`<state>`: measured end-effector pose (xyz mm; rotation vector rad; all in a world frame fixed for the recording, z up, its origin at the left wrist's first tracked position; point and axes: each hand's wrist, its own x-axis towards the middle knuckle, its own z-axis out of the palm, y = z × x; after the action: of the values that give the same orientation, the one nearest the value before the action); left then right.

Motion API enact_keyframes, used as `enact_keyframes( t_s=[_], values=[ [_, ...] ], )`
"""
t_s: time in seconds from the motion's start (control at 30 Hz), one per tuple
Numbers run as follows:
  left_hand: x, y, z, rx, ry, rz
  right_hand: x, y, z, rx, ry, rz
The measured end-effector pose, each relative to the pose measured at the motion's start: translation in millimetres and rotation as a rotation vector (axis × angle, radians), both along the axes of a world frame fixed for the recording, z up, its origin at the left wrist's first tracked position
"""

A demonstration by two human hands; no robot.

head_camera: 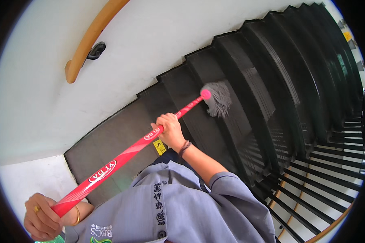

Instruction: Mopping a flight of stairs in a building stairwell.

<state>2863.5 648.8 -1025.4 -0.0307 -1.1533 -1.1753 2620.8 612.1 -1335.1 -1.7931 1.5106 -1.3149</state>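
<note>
A mop with a red handle (130,152) and a grey string head (220,98) slants across the view. My left hand (42,215), with a gold ring and a gold bangle, is closed around the handle's upper end at the lower left. Farther down the handle my right hand (168,129) grips it, a dark beaded bracelet on the wrist. A pink joint (205,94) links handle and mop head. The grey strands lie spread on a dark stair tread (234,106), near its edge.
Dark stairs (261,91) curve toward the upper right beside a white wall (133,45). The wall bears a wooden handrail (88,39) on a black bracket. Black balusters (316,179) line the lower right. A yellow warning sticker (159,147) lies on the grey landing (109,130).
</note>
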Motion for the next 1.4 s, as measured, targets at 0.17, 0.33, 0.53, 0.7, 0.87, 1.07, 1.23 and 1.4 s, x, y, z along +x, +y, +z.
enact_keyframes(
  t_s=[0.17, 0.33, 0.53, 0.7, 0.87, 1.07, 1.23, 1.4],
  values=[
    [-36, -18, -30, -0.258, -0.828, 0.381, 9, -86, -54, 0.227, 0.196, 0.202],
    [-27, -47, -66, -0.3, -0.876, 0.315, 27, -90, -89, 0.377, 0.211, 0.181],
    [43, -38, -66, -0.057, -0.562, 0.274, 41, 1, -73, 0.45, 0.35, 0.147],
    [31, -6, -102, 0.22, -0.398, 0.029, 18, 142, -89, 0.471, 0.312, -0.037],
    [-38, 33, -137, 0.34, -0.4, -0.429, -11, 282, -97, 0.571, 0.252, -0.379],
    [-102, 55, -165, 0.46, -0.434, -0.863, -5, 374, -133, 0.62, 0.236, -0.793],
    [-73, 18, -142, 0.287, -0.38, -0.972, 31, 324, -127, 0.452, 0.181, -0.917],
    [53, -54, -107, -0.058, -0.36, -1.109, 107, 200, -118, 0.143, 0.117, -0.891]
  ],
)
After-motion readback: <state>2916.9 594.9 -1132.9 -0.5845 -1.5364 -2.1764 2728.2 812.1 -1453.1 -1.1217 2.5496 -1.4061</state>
